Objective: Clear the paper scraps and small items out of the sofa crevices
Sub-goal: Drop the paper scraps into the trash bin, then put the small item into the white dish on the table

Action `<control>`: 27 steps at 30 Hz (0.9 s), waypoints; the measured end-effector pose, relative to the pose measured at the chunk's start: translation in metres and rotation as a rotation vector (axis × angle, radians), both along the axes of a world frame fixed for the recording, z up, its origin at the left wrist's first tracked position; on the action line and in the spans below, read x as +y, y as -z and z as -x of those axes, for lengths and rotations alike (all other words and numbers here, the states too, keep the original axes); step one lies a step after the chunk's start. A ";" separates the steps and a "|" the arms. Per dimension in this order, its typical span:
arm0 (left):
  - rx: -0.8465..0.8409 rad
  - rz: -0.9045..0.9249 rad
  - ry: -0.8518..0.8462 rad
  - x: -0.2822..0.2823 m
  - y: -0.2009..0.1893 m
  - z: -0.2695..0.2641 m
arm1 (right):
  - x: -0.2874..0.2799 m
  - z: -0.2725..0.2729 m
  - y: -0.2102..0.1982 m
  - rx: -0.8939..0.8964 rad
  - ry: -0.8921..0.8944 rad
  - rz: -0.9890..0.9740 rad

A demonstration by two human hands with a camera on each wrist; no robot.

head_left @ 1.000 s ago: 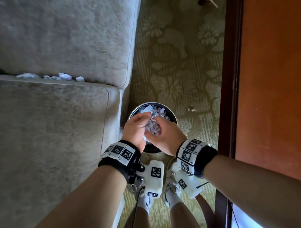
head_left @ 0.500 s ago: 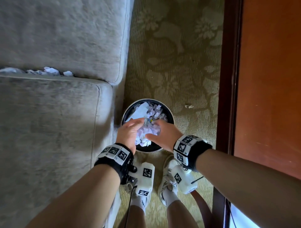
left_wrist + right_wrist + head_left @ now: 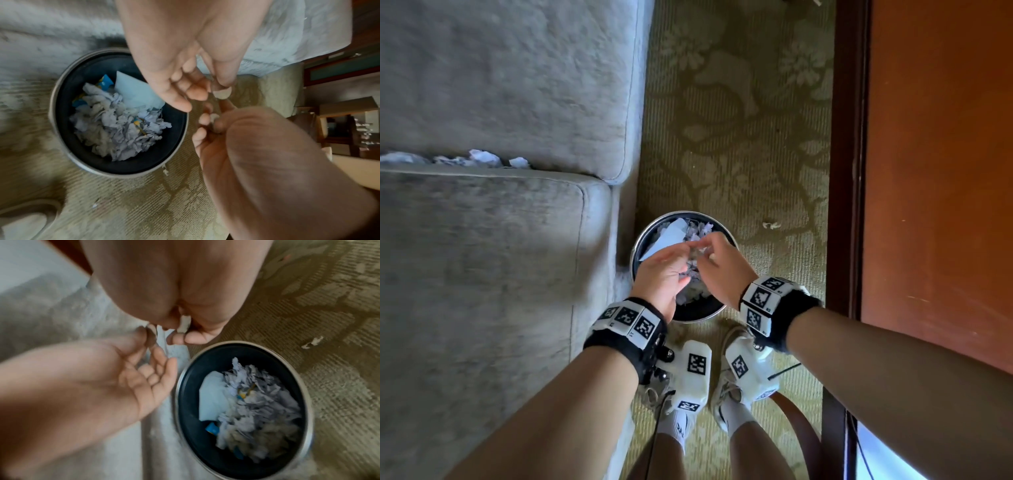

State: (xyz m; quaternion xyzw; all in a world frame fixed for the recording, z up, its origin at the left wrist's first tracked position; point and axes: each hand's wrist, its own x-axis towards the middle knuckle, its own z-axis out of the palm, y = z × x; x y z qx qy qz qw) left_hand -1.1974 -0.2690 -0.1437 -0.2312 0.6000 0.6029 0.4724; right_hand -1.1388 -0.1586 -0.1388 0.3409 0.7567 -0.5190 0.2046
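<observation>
Both hands lifted off the bin's [image 3: 642,241] pile; left hand [image 3: 662,275] loose and empty, right hand's [image 3: 717,263] fingers pinching a scrap [image 3: 184,324]. Fumbled, it'd hit the carpet [image 3: 739,137] at center frame.

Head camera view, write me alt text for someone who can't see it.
Two hands, left hand and right hand, meet over a round bin of crumpled paper on patterned carpet. More paper scraps sit in the crevice of the grey sofa on the left.
</observation>
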 end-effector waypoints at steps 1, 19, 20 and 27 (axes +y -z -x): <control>0.005 -0.016 0.020 0.003 -0.009 0.002 | 0.002 0.002 -0.007 0.012 0.031 0.024; 0.304 0.034 0.218 0.069 -0.187 0.077 | 0.072 0.044 -0.181 0.213 0.445 0.359; 0.320 0.033 0.247 0.074 -0.199 0.080 | 0.076 0.047 -0.190 0.223 0.445 0.359; 0.330 0.062 0.335 0.108 -0.256 0.120 | 0.103 0.088 -0.237 0.198 0.482 0.219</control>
